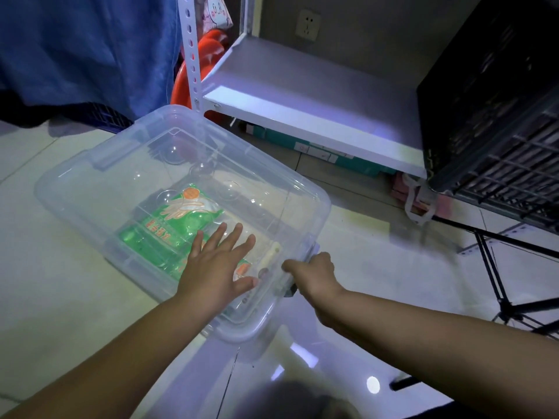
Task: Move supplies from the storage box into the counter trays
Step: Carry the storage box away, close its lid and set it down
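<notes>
Clear glossy plastic storage box (90,182), glossy floor tiles (378,267).

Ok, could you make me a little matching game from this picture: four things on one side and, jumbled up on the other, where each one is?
Things:
1. left hand
2. right hand
3. green packet
4. socket

Places:
A. on the wall above the white shelf
B. flat on the clear lid
C. inside the clear box
D. gripping one end of the box

Right pairs: 1-B, 2-D, 3-C, 4-A.
</notes>
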The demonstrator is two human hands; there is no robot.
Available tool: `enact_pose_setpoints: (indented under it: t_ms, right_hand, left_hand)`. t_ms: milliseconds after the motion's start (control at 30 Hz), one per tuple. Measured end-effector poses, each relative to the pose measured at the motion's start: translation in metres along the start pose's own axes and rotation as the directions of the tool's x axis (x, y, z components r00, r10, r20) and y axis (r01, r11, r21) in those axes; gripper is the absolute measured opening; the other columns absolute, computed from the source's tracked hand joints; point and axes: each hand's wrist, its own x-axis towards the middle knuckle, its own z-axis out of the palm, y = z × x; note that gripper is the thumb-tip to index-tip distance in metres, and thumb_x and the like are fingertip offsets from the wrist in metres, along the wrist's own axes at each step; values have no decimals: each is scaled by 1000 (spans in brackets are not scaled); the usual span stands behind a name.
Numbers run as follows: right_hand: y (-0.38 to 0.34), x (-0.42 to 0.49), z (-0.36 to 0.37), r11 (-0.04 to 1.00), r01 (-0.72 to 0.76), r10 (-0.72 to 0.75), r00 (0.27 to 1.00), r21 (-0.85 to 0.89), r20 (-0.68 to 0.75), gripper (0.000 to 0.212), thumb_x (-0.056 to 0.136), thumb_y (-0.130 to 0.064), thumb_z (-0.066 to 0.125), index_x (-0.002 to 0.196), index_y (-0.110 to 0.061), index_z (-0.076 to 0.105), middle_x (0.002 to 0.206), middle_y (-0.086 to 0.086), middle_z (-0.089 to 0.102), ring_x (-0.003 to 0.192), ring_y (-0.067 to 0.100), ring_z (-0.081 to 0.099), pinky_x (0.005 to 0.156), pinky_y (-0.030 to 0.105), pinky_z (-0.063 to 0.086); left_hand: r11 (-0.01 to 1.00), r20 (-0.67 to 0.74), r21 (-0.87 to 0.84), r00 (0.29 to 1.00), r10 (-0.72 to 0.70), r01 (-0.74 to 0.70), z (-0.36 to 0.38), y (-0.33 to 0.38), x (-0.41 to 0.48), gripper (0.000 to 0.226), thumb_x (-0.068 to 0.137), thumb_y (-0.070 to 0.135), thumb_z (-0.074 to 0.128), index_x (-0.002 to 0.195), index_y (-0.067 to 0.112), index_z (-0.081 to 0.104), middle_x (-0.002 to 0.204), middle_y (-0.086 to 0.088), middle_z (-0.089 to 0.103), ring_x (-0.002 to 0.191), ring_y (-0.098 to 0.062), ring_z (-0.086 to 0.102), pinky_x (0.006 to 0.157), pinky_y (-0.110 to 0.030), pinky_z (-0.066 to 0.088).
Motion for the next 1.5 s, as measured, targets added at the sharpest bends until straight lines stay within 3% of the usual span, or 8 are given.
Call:
enact_pose_setpoints:
  t_ms: [67,167,567,767,933,1133,1300,1500]
  right_hand:
    - [-6,-2,10,999,-46,46,997,9,-66,61,62,-33,68,113,-9,47,117,14,51,105,34,53,82,43,56]
    - [-1,-7,24,946,-60,-6,979,-317,-203,79,67,-48,71,125,-6,39,125,12,42,120,31,39,99,38,42]
    - [6,-17,57,897,22,-215,894,-442,-392,51,89,-9,50,135,-8,29,126,10,35,115,26,32,100,31,32]
    - [10,-14,40,859,89,-279,907,-504,-315,56,89,-10,48,140,-7,23,122,12,35,111,28,33,98,37,38]
    - [1,6,1,620,73,-456,844,-781,-283,63,88,-7,48,145,-8,21,129,15,41,112,32,38,93,37,36]
    - [-44,27,45,226,496,-705,677,-839,210,51,96,-26,43,145,-16,29,150,11,33,137,28,26,114,38,19]
    - [-72,33,106,-14,683,-690,522,-731,501,51,98,-41,34,145,-21,28,152,11,30,139,28,25,115,38,16]
    - [-77,35,128,-34,649,-717,514,-760,471,50,92,-43,49,137,-23,44,139,5,51,127,28,45,105,41,35]
  left_hand:
    - [999,7,38,1000,7,-8,0,-1,-1,74,82,59,51,145,40,17,158,9,3,145,-15,-6,115,-42,-9]
    - [997,2,78,1000,29,-29,2,-2,-3,72,85,61,44,146,40,11,158,9,0,145,-16,-9,115,-42,-10]
    - [986,-41,140,994,102,-95,8,-8,-6,70,86,61,40,146,36,15,158,5,10,145,-20,4,116,-42,-1]
    - [991,-139,41,982,130,-126,-10,-12,-1,54,82,51,41,127,26,56,141,0,49,131,-25,43,104,-44,32]
    - [988,-205,143,978,-27,57,-35,-58,25,50,89,39,53,135,19,47,147,-6,41,136,-26,35,109,-41,23]
    - [976,-210,195,976,-53,95,-44,-99,34,49,97,36,35,144,26,29,154,2,26,141,-17,22,113,-35,13]
    - [867,-343,154,848,-404,475,-73,-149,30,56,93,42,42,140,14,33,151,-9,33,138,-25,27,111,-40,20]
    - [515,129,-438,618,-775,737,-107,-189,35,84,69,63,65,125,5,43,115,-11,57,98,-30,59,73,-32,43]
